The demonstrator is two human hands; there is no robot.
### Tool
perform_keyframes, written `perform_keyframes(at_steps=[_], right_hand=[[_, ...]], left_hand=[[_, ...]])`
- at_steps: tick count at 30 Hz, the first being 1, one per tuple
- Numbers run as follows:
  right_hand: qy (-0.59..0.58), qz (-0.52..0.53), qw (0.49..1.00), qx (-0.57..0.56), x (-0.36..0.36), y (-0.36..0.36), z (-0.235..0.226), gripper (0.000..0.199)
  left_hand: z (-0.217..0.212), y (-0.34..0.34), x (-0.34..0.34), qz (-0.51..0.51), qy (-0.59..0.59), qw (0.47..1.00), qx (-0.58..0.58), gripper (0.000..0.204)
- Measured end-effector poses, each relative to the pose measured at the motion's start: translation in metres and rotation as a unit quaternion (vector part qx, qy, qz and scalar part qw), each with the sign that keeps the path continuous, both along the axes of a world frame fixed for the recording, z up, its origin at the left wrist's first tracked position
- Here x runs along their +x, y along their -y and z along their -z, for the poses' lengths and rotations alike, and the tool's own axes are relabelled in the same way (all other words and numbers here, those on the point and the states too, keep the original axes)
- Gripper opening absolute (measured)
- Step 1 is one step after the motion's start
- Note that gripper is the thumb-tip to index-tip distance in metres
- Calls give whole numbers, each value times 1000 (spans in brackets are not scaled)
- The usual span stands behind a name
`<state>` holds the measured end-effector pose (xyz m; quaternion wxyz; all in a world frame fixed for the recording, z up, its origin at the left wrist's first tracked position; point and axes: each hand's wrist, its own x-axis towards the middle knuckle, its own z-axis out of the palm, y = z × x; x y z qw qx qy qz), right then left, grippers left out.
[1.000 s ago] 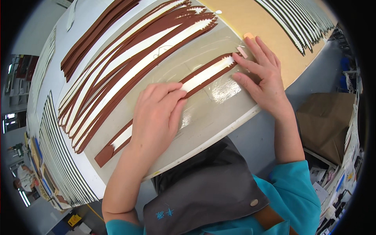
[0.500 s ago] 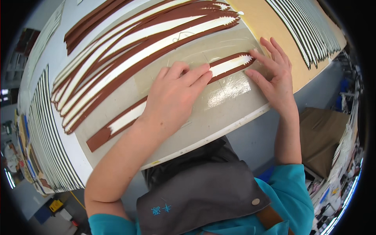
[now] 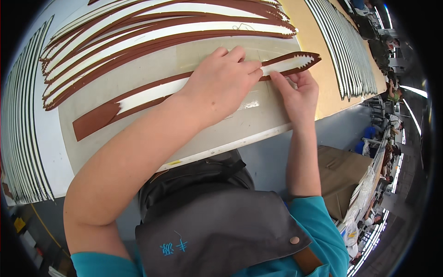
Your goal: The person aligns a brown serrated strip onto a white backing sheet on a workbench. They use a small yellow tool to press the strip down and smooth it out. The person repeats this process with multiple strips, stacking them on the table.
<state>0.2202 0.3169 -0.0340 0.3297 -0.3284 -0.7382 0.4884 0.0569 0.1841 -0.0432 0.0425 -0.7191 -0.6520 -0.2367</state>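
Note:
One long brown leather strip (image 3: 152, 94) with a white band along its middle lies across the grey work sheet (image 3: 194, 134). At its right end it narrows to a point, and the white there has a toothed edge. My left hand (image 3: 226, 83) rests over the middle of the strip, fingers bent and fingertips closed on it. My right hand (image 3: 297, 94) grips the strip close to the pointed end, thumb on top and the other fingers underneath. That end looks slightly raised. The two hands' fingertips nearly meet.
A pile of similar brown and white strips (image 3: 184, 26) lies beyond my hands. Rows of black-and-white strips stand at the right (image 3: 339, 51) and at the left (image 3: 23, 120). The table's front edge (image 3: 221, 148) runs near my body. A brown covered stack (image 3: 344, 180) is at right.
My right hand has shifted from the strip's tip to a grip beneath its pointed end, which now lies farther right and up. The left hand has slid a little right along the strip.

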Motion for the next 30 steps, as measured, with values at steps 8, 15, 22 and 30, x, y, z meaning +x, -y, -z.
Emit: perform_keyframes(at_steps=[8, 15, 22, 30], right_hand=[[144, 23, 939, 312, -12, 13, -7, 7], [228, -21, 869, 438, -13, 11, -16, 8], [241, -30, 820, 518, -23, 16, -20, 6], [248, -84, 830, 492, -1, 30, -22, 27]], left_hand=[[4, -2, -1, 1, 46, 999, 5, 39], [13, -10, -6, 2, 187, 982, 1, 31], [1, -12, -8, -22, 523, 850, 57, 35], [2, -10, -19, 23, 489, 872, 9, 18]])
